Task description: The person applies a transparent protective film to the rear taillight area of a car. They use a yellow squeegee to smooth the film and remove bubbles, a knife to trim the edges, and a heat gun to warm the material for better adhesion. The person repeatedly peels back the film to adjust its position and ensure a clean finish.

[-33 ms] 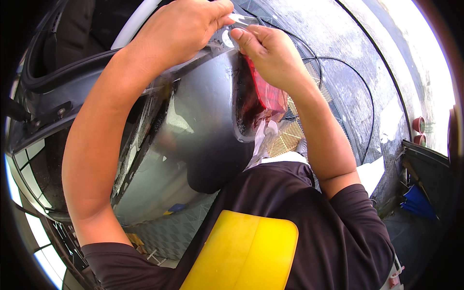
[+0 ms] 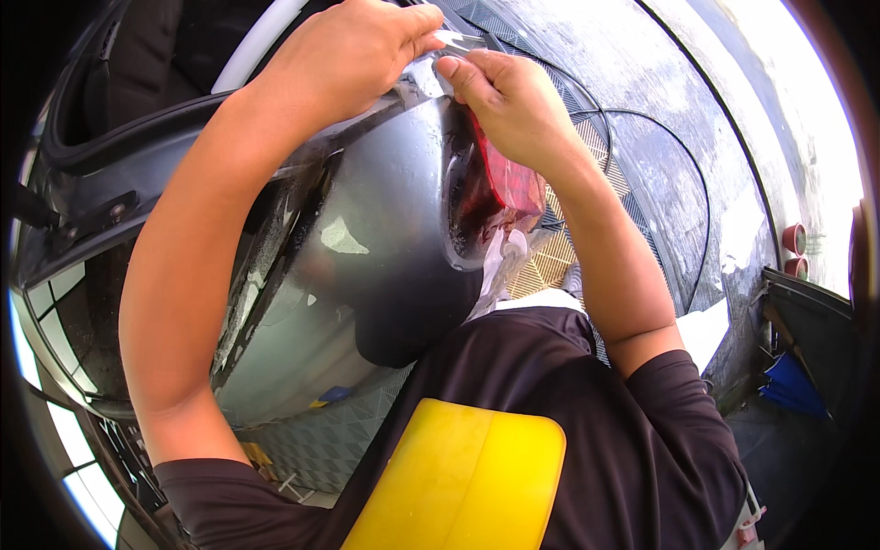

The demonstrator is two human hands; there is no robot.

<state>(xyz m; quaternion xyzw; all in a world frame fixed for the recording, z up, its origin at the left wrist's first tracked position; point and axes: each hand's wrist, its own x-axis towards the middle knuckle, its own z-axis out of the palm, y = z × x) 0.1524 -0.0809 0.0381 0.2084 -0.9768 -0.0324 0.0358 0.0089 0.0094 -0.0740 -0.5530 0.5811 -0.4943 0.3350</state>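
Near the top of the head view, my left hand (image 2: 371, 50) and my right hand (image 2: 509, 105) are close together, each with fingers closed on a clear film (image 2: 454, 41) at the upper corner of a dark grey car body panel (image 2: 376, 238). The panel is glossy, with wet-looking patches and streaks. Beside it, under my right hand, is a red tail light (image 2: 504, 183). Loose pale film (image 2: 500, 261) hangs below the light. A flat yellow plastic piece (image 2: 458, 467) lies against my dark shirt.
An open car hatch edge (image 2: 128, 147) is at left. A black cable (image 2: 687, 147) crosses the weathered floor (image 2: 669, 82) and patterned mats (image 2: 541, 261). At far right are small pots (image 2: 794, 240), a dark panel (image 2: 807, 302) and a blue umbrella (image 2: 788, 385).
Both hands and the film between them have shifted very slightly. The car panel and surroundings look the same.
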